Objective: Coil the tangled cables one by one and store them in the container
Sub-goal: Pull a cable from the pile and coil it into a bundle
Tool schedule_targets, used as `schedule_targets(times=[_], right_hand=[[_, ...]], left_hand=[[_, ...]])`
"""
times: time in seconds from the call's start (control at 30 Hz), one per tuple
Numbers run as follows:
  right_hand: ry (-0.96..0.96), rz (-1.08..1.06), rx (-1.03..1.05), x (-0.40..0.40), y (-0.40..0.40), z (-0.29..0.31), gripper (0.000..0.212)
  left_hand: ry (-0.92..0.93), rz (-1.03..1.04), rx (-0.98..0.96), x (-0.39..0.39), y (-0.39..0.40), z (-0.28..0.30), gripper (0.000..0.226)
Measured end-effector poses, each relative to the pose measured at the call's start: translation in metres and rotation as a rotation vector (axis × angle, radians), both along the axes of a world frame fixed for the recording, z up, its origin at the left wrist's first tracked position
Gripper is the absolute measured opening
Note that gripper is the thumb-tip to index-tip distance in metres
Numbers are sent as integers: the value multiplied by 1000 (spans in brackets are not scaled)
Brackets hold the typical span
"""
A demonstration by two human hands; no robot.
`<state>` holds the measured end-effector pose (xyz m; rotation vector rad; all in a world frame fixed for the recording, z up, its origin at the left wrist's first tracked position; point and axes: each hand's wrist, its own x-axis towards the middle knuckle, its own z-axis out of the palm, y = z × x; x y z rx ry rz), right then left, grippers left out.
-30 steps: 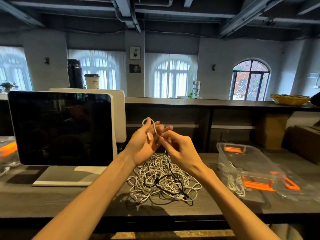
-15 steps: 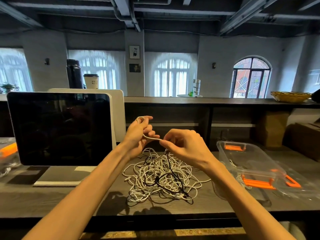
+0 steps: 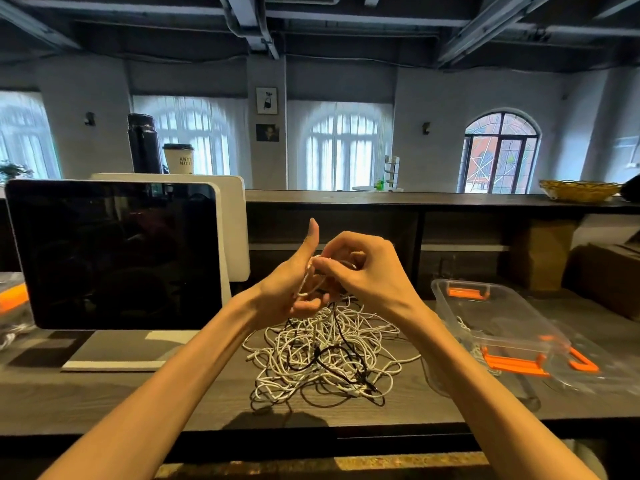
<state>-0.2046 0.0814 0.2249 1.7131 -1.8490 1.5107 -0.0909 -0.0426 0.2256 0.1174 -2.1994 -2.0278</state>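
A tangled heap of white cables [image 3: 322, 355] with a thin black cable through it lies on the dark wooden counter in front of me. Above the heap, my left hand [image 3: 294, 285] has loops of one white cable [image 3: 306, 282] around its fingers, thumb pointing up. My right hand [image 3: 363, 271] pinches the same white cable close against the left hand. The cable runs down from my hands into the heap. A clear plastic container [image 3: 485, 313] with orange latches stands to the right, holding some white cable.
A dark-screened monitor [image 3: 114, 254] on a white stand fills the left side. The container's clear lid [image 3: 588, 365] with an orange latch lies at the far right. A cardboard box [image 3: 609, 275] sits behind it. A raised shelf runs across the back.
My right hand has moved left and now meets the left hand, where half a second ago a stretch of cable spanned the gap. My left thumb has lifted upright.
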Motion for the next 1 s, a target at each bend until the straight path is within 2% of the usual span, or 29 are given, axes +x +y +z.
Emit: schedule_targets(times=[0.13,0.23,0.37,0.43,0.47,0.6,0.73,0.83,0.93,1.0], right_hand=[[-12,-26,44,-5,2,1,13],[-125,59,115,-10,6,0,25],[-303,238,189,-13,12,-6,36],[-415,265,101,-15,13,-11,33],[-439,248,35,-14,12,-13,32],[-339,110,-134,-2,3,-14,31],[-119,-75,-152,11,-7,-13,28],[17,-160,-85,13,-10,-17,25],[-84,-76,-41,19,-7,-20,17],[-195,-33,2,21,-4,-25,15]], left_hand=[[-20,-17,-102,2,-6,-2,81],[-27,-85,-111,7,-5,-3,61],[99,-71,185,9,-10,-2,53],[140,-33,329,7,-14,-3,52],[144,11,324,5,-14,-5,52],[145,112,159,-2,-5,-11,55],[211,197,7,-6,7,-12,58],[299,312,-88,-9,12,-14,66],[398,467,-126,-14,12,-14,61],[453,562,-11,-14,3,-10,54]])
